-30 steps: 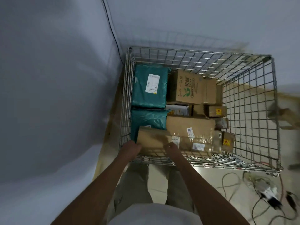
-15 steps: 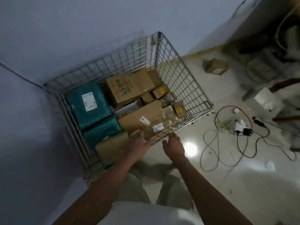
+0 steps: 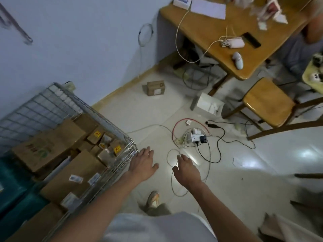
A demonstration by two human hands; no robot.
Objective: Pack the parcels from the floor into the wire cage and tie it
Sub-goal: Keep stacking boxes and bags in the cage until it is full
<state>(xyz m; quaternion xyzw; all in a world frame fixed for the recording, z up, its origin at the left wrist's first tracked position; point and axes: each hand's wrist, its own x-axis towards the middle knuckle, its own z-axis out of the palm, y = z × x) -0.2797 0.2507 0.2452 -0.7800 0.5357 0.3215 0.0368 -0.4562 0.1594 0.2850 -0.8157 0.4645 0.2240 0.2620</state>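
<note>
- Both hands had been withdrawn from the parcels in the wire cage (image 3: 111,126); the view had been swung right, toward the floor.
- Left hand (image 3: 142,165) was held out over the floor just beside the cage corner, grip apart, fingers spread, nothing held.
- Right hand (image 3: 186,170) was held over the loose white cable (image 3: 170,155), grip apart; contact with the cable could not be judged, possibly none.
- Cage was seen nearly filled with brown boxes (image 3: 75,173) and teal bags (image 3: 12,182).
- One small cardboard parcel (image 3: 156,88) was left on the floor near the wall, well apart from both hands.
- Judged: last placement finished, remaining parcel to be fetched next; tying not yet started.
</note>
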